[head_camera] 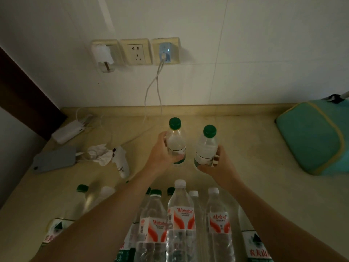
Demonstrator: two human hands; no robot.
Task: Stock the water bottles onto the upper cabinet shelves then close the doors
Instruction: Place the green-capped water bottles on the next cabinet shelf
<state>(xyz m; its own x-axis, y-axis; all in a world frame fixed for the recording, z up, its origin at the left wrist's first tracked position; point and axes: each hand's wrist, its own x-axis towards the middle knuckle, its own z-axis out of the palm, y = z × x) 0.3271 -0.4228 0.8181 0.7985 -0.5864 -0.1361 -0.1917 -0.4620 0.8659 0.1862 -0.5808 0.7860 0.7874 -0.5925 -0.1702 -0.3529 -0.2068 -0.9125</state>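
My left hand (pixel 164 152) grips a green-cap bottle (pixel 176 142) | my right hand (pixel 215 165) grips its twin (pixel 205 146) just beside | both upright, caps away from me, lifted beyond the bottle pack (pixel 181 220) | shelves out of view, so straight up, I judge.

A pale beige bench (pixel 236 133) is seen running up to a tiled wall. At its near edge a cluster of water bottles (pixel 181 220) is stood upright, some white-capped with red labels, others green-capped. To the left a grey phone (pixel 54 160), a white power bank (pixel 68 131), crumpled tissue (pixel 100 154) and a small white tube (pixel 121 164) are laid. At the far right a folded teal cloth (pixel 317 140) is placed.
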